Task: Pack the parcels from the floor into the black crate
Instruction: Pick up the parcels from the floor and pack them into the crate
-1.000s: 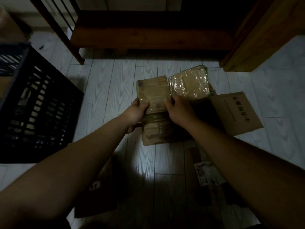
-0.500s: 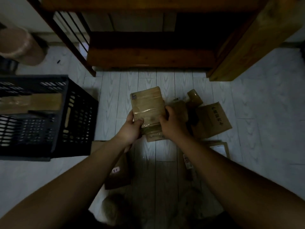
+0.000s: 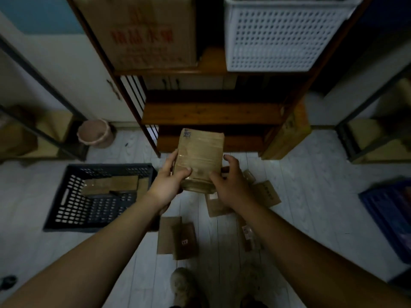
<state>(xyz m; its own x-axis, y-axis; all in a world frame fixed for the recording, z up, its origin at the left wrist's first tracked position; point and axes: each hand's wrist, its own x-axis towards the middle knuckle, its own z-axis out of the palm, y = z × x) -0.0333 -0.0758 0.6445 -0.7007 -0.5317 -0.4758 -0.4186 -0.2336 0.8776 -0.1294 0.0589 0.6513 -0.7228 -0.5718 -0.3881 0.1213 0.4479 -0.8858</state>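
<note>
A brown taped parcel (image 3: pixel 200 156) is held up in the air at the centre of the head view. My left hand (image 3: pixel 171 183) grips its lower left edge and my right hand (image 3: pixel 231 183) grips its lower right corner. The black crate (image 3: pixel 66 194) stands on the floor to the left of my hands, with at least one brown parcel (image 3: pixel 111 184) lying inside. More parcels lie on the floor: two flat ones (image 3: pixel 178 238) below my hands, one (image 3: pixel 216 204) under my right wrist and one (image 3: pixel 268 193) to its right.
A wooden shelf unit (image 3: pixel 211 112) stands straight ahead with a cardboard box (image 3: pixel 142 34) and a white basket (image 3: pixel 282 34) on it. A pink bucket (image 3: pixel 94 133) sits at far left, a blue crate (image 3: pixel 389 210) at right. My shoe (image 3: pixel 184 285) shows at the bottom.
Both hands have lifted the parcel off the floor pile and higher up. The view has risen and pulled back, so the crate, shelves and more floor now show.
</note>
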